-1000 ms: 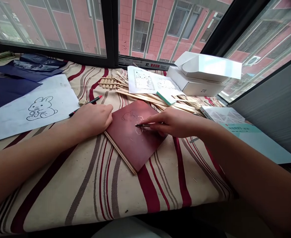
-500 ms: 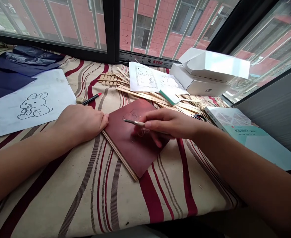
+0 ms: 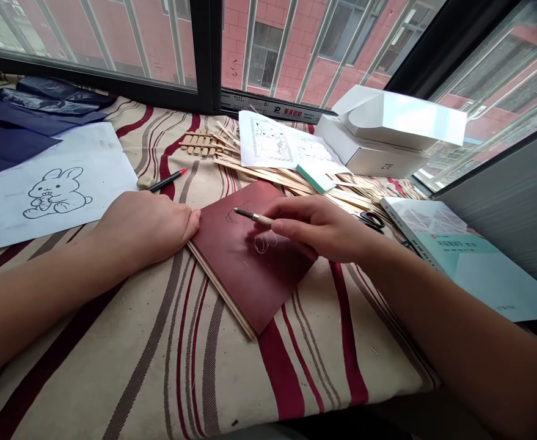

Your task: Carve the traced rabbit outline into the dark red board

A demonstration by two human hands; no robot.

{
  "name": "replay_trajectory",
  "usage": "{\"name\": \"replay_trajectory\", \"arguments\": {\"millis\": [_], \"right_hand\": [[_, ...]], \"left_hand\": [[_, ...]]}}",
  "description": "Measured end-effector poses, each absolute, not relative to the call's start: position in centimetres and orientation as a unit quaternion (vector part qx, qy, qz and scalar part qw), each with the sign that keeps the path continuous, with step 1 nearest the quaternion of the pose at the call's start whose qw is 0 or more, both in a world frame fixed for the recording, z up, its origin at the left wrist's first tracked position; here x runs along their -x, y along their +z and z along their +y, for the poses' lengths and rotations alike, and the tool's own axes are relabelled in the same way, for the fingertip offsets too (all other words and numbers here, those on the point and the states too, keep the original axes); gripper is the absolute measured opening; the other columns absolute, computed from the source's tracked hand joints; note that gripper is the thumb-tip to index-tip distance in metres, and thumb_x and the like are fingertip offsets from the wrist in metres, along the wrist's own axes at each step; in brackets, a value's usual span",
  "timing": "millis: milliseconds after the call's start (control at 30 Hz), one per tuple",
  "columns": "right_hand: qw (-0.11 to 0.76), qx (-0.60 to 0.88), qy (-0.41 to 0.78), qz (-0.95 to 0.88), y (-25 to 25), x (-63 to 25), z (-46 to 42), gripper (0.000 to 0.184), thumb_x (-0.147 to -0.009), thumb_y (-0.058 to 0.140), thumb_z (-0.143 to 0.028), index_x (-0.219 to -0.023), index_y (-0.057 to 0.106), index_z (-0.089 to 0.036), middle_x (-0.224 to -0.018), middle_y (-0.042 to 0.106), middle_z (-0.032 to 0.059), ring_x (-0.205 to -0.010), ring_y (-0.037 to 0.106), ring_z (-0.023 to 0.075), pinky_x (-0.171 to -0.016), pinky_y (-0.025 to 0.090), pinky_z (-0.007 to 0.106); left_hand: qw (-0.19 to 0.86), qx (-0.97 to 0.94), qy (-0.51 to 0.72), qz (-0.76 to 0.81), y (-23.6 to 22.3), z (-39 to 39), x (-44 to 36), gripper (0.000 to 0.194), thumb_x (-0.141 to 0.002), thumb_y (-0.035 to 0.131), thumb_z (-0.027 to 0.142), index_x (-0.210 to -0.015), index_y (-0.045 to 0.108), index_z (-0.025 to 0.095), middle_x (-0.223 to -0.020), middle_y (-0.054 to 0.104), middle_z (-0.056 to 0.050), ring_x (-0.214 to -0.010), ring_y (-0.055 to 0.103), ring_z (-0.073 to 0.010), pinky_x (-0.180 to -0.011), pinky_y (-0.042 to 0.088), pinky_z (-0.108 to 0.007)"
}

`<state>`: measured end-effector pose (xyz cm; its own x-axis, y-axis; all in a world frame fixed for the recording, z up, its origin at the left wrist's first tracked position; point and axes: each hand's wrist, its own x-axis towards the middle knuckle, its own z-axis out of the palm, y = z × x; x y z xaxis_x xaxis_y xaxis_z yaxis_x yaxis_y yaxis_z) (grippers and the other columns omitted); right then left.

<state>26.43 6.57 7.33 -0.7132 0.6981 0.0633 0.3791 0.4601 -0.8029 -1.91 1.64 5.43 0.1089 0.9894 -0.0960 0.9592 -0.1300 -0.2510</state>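
A dark red board (image 3: 245, 269) lies on the striped cloth (image 3: 167, 360), with a faint rabbit outline scratched into it. My left hand (image 3: 151, 223) rests with curled fingers against the board's left edge, holding it still. My right hand (image 3: 318, 227) is closed on a thin carving tool (image 3: 253, 216), whose metal tip points left, lifted a little above the board's upper part. A red-tipped pencil (image 3: 167, 180) lies just beyond my left hand.
A sheet with a rabbit drawing (image 3: 57, 190) and dark blue carbon paper (image 3: 11, 131) lie at left. Wooden strips (image 3: 268, 174), printed sheets (image 3: 277, 146), a white box (image 3: 378, 137), scissors (image 3: 371, 220) and a teal book (image 3: 460, 256) fill the back and right. Window bars stand behind.
My right hand has lifted the tool off the scratched outline and swung its tip up and to the left. My left hand stays on the board's edge.
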Motion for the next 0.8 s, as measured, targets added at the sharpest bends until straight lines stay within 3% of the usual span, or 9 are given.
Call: {"name": "replay_trajectory", "arguments": {"millis": [100, 233, 333, 467, 600, 800], "right_hand": [[0.185, 0.363, 0.365, -0.837, 7.6, -26.8, 6.7, 0.027, -0.105, 0.058, -0.028, -0.119, 0.077, -0.015, -0.095, 0.082, 0.0073, -0.083, 0.070, 0.0150, -0.073, 0.049, 0.027], [0.063, 0.362, 0.359, -0.858, 8.4, -27.9, 6.8, 0.045, -0.105, 0.060, -0.030, -0.147, 0.074, -0.020, -0.071, 0.074, -0.0012, -0.068, 0.065, 0.0142, -0.065, 0.045, 0.027], [0.009, 0.379, 0.326, -0.866, 8.9, -28.5, 6.8, 0.045, -0.106, 0.059, -0.032, -0.147, 0.078, -0.027, -0.070, 0.073, -0.0026, -0.066, 0.063, 0.0132, -0.063, 0.045, 0.026], [-0.026, 0.371, 0.335, -0.866, 9.3, -28.6, 6.9, 0.048, -0.108, 0.057, -0.033, -0.150, 0.076, -0.026, -0.070, 0.074, -0.0010, -0.064, 0.061, 0.0133, -0.063, 0.044, 0.026], [-0.040, 0.362, 0.323, -0.874, 9.4, -28.7, 6.7, 0.048, -0.108, 0.057, -0.037, -0.151, 0.076, -0.028, -0.074, 0.076, 0.0007, -0.069, 0.064, 0.0153, -0.067, 0.045, 0.028], [-0.023, 0.358, 0.304, -0.883, 9.4, -28.8, 6.3, 0.050, -0.105, 0.055, -0.038, -0.148, 0.079, -0.030, -0.089, 0.081, 0.0013, -0.073, 0.062, 0.0153, -0.072, 0.046, 0.028]], "left_hand": [[0.067, 0.743, 0.112, -0.657, 5.4, 1.6, 1.9, 0.059, -0.107, 0.027, 0.040, -0.081, 0.077, 0.022, -0.087, 0.083, -0.020, -0.082, 0.077, -0.0386, -0.074, 0.055, -0.051], [0.067, 0.742, 0.108, -0.658, 5.5, 1.7, 1.8, 0.059, -0.107, 0.027, 0.041, -0.079, 0.076, 0.022, -0.091, 0.084, -0.021, -0.083, 0.076, -0.0384, -0.075, 0.055, -0.052], [0.058, 0.742, 0.114, -0.658, 5.7, 1.8, 1.8, 0.056, -0.105, 0.031, 0.040, -0.076, 0.074, 0.022, -0.089, 0.083, -0.020, -0.081, 0.076, -0.0369, -0.076, 0.056, -0.052], [0.055, 0.741, 0.129, -0.657, 6.0, 2.0, 1.6, 0.055, -0.105, 0.032, 0.039, -0.073, 0.073, 0.022, -0.086, 0.081, -0.018, -0.079, 0.074, -0.0335, -0.077, 0.056, -0.049], [0.056, 0.738, 0.148, -0.656, 6.1, 2.1, 1.5, 0.056, -0.106, 0.028, 0.038, -0.074, 0.071, 0.023, -0.089, 0.083, -0.017, -0.079, 0.074, -0.0315, -0.074, 0.053, -0.046], [0.059, 0.732, 0.171, -0.656, 6.1, 2.2, 1.4, 0.059, -0.107, 0.024, 0.038, -0.077, 0.073, 0.023, -0.090, 0.083, -0.017, -0.081, 0.075, -0.0347, -0.073, 0.052, -0.048]]}}
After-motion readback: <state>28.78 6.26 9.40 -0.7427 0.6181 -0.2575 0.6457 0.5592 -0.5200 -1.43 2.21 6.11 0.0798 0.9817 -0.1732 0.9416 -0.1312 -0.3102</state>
